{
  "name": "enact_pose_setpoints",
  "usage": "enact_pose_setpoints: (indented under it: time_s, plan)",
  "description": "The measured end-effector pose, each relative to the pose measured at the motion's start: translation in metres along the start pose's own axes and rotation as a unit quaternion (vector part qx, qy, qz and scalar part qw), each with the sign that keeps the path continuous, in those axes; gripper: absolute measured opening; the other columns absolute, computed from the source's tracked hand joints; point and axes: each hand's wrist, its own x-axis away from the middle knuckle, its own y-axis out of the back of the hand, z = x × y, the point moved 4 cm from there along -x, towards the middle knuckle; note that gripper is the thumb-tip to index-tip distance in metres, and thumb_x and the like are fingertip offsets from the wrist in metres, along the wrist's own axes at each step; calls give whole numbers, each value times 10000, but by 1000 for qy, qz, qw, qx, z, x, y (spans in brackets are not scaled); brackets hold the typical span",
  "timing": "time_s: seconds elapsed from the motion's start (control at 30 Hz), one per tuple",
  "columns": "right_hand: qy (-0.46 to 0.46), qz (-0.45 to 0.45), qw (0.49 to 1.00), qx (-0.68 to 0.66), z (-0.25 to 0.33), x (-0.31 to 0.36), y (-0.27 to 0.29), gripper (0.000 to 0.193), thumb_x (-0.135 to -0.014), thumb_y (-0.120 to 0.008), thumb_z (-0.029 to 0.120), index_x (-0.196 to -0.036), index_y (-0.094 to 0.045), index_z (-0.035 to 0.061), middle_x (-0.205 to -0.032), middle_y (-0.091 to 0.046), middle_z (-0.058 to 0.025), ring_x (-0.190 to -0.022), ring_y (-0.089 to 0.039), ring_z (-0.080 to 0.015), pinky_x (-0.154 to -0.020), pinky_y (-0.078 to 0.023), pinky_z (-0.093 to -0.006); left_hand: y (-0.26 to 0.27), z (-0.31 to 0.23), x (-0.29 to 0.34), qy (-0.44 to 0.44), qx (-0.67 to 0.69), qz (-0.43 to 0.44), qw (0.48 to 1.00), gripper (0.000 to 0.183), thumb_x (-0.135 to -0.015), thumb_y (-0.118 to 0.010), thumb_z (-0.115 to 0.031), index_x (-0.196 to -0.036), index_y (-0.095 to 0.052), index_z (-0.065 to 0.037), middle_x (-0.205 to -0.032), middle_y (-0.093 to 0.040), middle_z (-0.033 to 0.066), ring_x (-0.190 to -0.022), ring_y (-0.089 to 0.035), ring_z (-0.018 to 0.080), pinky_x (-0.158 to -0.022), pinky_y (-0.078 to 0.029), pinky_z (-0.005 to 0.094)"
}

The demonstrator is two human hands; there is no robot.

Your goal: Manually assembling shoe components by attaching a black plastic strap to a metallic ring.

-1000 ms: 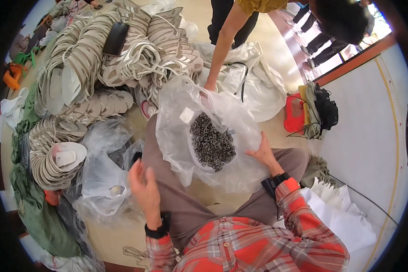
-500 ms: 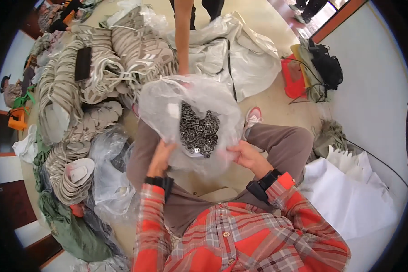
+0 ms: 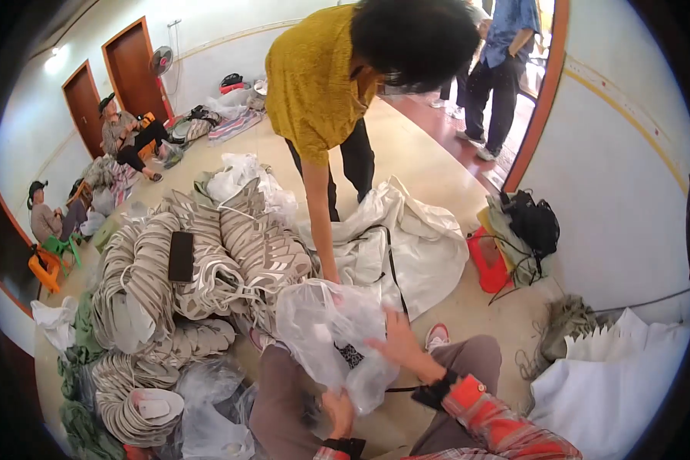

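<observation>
A clear plastic bag [image 3: 303,326] stands between my knees, with dark small metal pieces [image 3: 350,355] showing through its half-folded mouth. They look like small rings or buckles; their exact kind I cannot make out. My left hand [image 3: 337,410] is closed on the bag's near edge. Against the bag's right side lies my right hand [image 3: 402,343], its fingers stretched out and slightly blurred. A co-worker in a yellow top [image 3: 314,77] bends over from the far side, one arm reaching down to the bag's far rim; that hand is mostly hidden by the plastic.
Stacked pale shoe uppers [image 3: 264,253] pile up at left, a black phone [image 3: 181,257] on them. A white sack [image 3: 429,238] lies beyond the bag. At right are a red plastic stool [image 3: 487,261], a black backpack [image 3: 534,228] and white sheeting [image 3: 613,376]. Other people are farther off.
The view has tilted up, bringing the co-worker and room into sight. The bag's wide mouth has folded partly over the metal pieces. My right hand has loosened from its rim and spread out.
</observation>
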Motion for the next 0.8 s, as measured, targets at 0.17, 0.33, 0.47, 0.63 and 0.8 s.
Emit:
enact_pose_setpoints:
  time_s: [0.17, 0.33, 0.47, 0.63, 0.8]
  plan:
    - [80, 24, 993, 79, -8, -94, -61, 985, -657, -717, 397, -1330, -153, -50, -1279, -361, -272, -1037, -499, -396, -847, -418, -422, -6, -24, -1, -163, -129, 13, 978, 190, -711, -534, -29, -888, -576, 25, -982, -528, 238, -850, -533, 404, -732, -430, 435]
    - [98, 314, 944, 12, -9, -80, -146, 576, -727, -523, 172, -1261, -365, 26, -990, -570, -253, -948, -541, -385, -809, -424, -431, -1, -4, -36, 22, 138, 28, 990, 364, -685, -649, -93, -999, -527, 45, -1082, -539, 187, -954, -562, 280, -794, -450, 364]
    - [201, 442, 866, 118, -11, -34, -158, 466, -688, -492, 92, -1146, -473, 10, -967, -577, -237, -909, -545, -385, -775, -427, -434, 3, 0, -61, 42, 254, 139, 956, 411, -683, -694, -75, -1048, -514, -14, -1020, -587, 114, -947, -574, 214, -789, -452, 339]
    - [279, 416, 864, -59, 56, 9, -100, 396, -694, -546, 137, -1054, -494, -18, -919, -548, -218, -868, -535, -384, -735, -431, -397, -11, 0, -56, -101, 206, 244, 942, 341, -713, -637, -45, -1029, -522, 11, -959, -598, 100, -882, -563, 159, -778, -449, 297]
    - [302, 392, 869, 12, 76, 32, -77, 374, -715, -571, 168, -1034, -493, -10, -911, -539, -198, -848, -537, -355, -719, -431, -398, -5, -23, -26, 18, 372, 197, 907, 229, -737, -544, 0, -964, -560, 24, -910, -612, 52, -845, -564, 131, -744, -454, 280]
